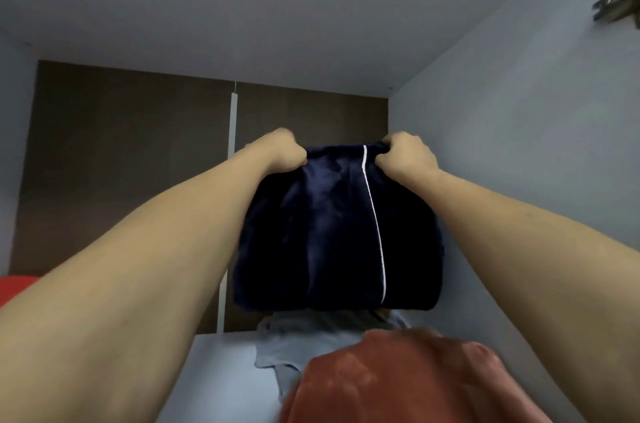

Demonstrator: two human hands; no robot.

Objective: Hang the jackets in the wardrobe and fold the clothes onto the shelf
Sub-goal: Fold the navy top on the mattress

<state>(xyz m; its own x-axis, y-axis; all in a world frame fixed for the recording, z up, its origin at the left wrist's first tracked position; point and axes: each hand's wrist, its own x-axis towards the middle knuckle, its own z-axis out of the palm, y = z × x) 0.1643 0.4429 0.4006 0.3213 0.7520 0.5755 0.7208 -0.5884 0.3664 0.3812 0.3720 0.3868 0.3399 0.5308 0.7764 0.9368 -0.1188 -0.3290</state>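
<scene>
Grey wardrobe walls (519, 145) and a brown back panel (121, 162) enclose a pale shelf (214, 374). Both arms reach in above the shelf. The left hand (280, 152) and the right hand (405, 155) are each closed tight on the upper edge of a folded navy garment (329, 232) with thin white piping, holding it up over the clothes at the shelf's right side. Below it lie a light blue garment (287, 346) and, nearer the front edge, a rust-coloured one (398, 381). Something red (17, 287) shows at the far left. A metal hinge (616, 3) sits on the right wall.
</scene>
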